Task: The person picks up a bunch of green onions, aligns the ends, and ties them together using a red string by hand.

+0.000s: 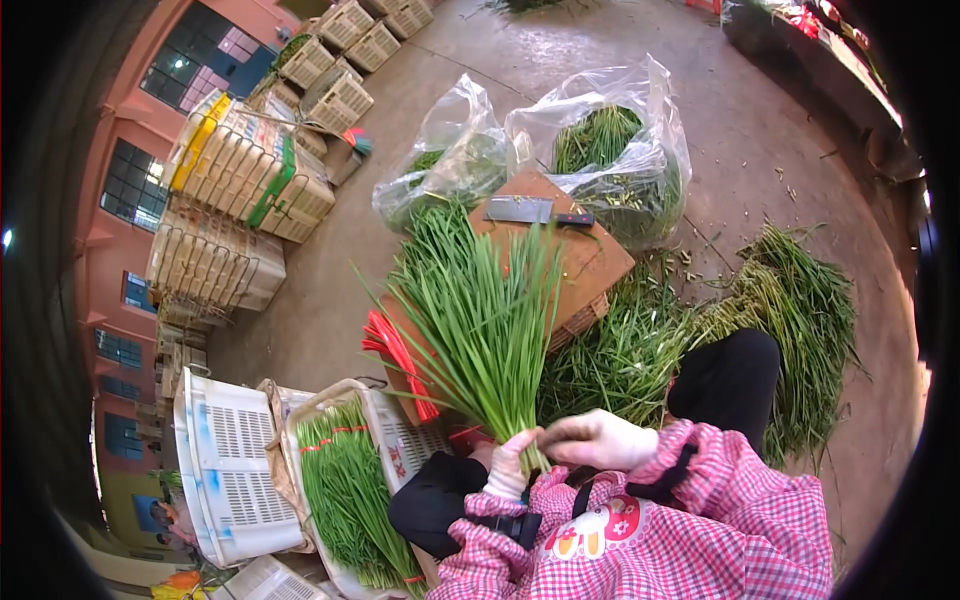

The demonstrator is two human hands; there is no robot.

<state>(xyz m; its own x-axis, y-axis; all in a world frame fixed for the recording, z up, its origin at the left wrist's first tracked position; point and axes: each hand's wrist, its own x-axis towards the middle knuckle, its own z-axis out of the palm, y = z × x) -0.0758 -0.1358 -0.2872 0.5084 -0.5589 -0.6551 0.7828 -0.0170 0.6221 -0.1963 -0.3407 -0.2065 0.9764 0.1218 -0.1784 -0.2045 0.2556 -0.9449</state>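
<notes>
My left hand (510, 463), in a pale glove, grips a bunch of long green leaves, likely garlic chives (491, 330), near the stem ends. The leaves fan out away from me over a brown board (592, 259). My gloved right hand (604, 441) is beside the stem ends, its fingers bent and blurred; whether it holds any stems is unclear. A cleaver (525, 210) with a dark handle lies at the board's far end. Red ties (401, 360) hang together at the board's left side. More cut greens rest on the board behind the bunch.
At left, a white plastic crate (375, 442) holds greens bundled with red ties (341, 465). Loose leaves (622, 352) and a heap of greens (795, 337) lie on the floor at right. Two clear plastic bags (667, 150) of greens stand beyond the board. Crates (217, 247) are stacked farther left.
</notes>
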